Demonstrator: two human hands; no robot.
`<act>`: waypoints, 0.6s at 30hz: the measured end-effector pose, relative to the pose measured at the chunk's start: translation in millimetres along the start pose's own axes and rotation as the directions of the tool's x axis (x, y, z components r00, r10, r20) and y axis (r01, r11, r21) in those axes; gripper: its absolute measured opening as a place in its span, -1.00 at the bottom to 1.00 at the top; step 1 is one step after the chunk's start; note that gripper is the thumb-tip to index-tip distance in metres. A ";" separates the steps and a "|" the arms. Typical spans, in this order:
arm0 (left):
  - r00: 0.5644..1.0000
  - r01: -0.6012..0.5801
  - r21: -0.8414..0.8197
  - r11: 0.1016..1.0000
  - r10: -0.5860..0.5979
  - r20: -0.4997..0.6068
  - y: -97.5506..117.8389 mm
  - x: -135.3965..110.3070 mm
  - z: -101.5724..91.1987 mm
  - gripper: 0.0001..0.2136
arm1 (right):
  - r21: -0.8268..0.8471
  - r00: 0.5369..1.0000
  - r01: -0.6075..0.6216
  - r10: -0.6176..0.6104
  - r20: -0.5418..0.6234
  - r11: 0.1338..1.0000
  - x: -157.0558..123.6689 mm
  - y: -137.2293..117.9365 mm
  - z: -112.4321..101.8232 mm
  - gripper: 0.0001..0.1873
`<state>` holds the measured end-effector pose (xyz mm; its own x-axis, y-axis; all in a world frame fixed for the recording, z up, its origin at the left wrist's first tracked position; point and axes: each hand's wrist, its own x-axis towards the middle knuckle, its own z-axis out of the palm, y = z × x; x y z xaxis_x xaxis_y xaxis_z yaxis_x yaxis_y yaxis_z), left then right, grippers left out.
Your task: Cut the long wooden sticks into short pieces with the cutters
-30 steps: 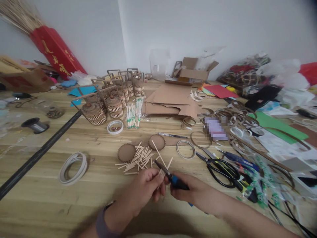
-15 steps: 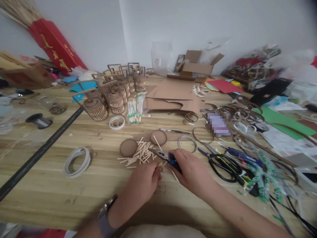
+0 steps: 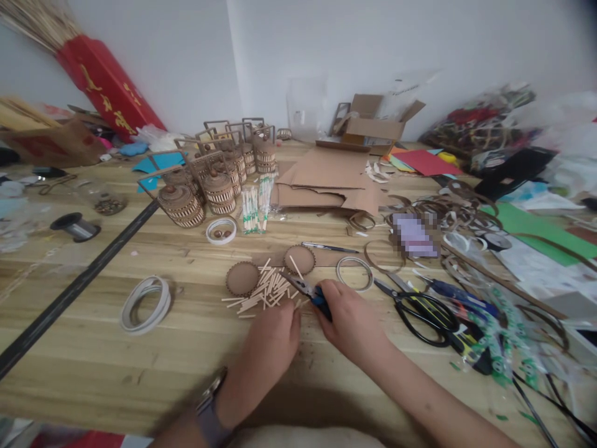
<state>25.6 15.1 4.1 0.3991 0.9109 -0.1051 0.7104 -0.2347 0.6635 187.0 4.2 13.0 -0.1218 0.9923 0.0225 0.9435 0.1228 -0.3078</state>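
One pair of long-nose pliers (image 3: pixel 305 289), clamped in my right hand (image 3: pixel 351 316), slants forward-left toward wooden sticks (image 3: pixel 269 290); left hand (image 3: pixel 273 328): hold unclear

No wording is legible with certainty. Beyond and left of the grip of the right hand (image 3: pixel 347 314) on the pliers (image 3: pixel 306 289), the red box (image 3: pixel 109 92) bears gold marks, apparently Chinese characters, too blurred to read. Farther beyond the grip, rightward, the clear plastic bag (image 3: pixel 405 93) carries illegible dark lettering. Green print on the stick packets (image 3: pixel 254 210) beyond the grip, and on the wrappers (image 3: pixel 499 361) right of it, is undecipherable.
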 end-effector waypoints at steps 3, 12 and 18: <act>0.957 0.186 -0.416 0.890 -0.068 0.282 -3.3 2.8 -12.5 -0.71 | 0.183 0.998 -0.022 0.011 0.060 0.983 3.8 7.9 -14.2 -0.91; 0.906 0.402 -0.755 0.518 -0.106 0.409 1.4 10.7 -18.8 -0.60 | 0.324 0.959 0.144 -0.212 0.186 0.935 -4.1 -0.7 -47.5 -0.94; 0.889 0.429 -0.760 0.488 -0.077 0.452 1.7 9.0 -13.0 -0.56 | 0.371 0.969 0.091 -0.167 0.180 0.924 2.3 -3.9 -37.4 -0.74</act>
<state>22.9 27.3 13.9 0.5617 0.6741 -0.4798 0.0773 0.5346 0.8416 194.6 6.6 49.9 -0.3315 0.9384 -0.0981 0.7465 0.1973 -0.6355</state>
